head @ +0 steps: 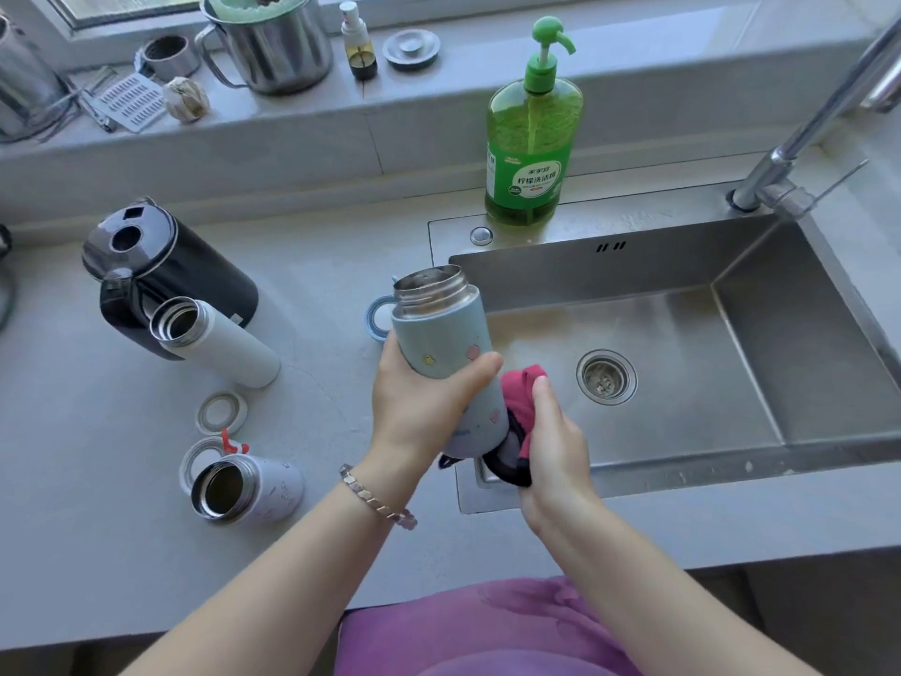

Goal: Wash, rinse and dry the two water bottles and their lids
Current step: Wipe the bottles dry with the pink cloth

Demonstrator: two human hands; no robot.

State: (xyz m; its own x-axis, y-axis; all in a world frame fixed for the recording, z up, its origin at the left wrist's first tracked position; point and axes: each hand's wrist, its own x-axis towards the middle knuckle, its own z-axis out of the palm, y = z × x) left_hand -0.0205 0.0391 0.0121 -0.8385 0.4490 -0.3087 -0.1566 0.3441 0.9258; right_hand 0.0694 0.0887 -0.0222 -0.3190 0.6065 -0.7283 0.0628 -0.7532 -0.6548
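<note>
While the grey desk (317,265) fills most of the view, the steel sink (609,270) is set into it at 3 o'clock. At 10 o'clock stands a black kettle (195,270). At 1 o'clock, on the back rim of the sink, stands a green soap bottle (531,139).

Near the centre, over the left edge of the sink, is the light blue bottle (441,329). It has no lid and is tilted, its mouth toward 12 o'clock. The left hand (419,407) is curled around its middle. The right hand (556,441) grips a pink cloth (521,397) and presses it on the lower part of this bottle, on its 3 o'clock side.

A white bottle (229,344), open, is just in front of the kettle at 9 o'clock. A pale bottle (258,487), also open, is at 8 o'clock. A blue lid (378,317) lies on the desk just behind the held bottle. A white ring lid (222,412) lies between the two bottles on the desk.
</note>
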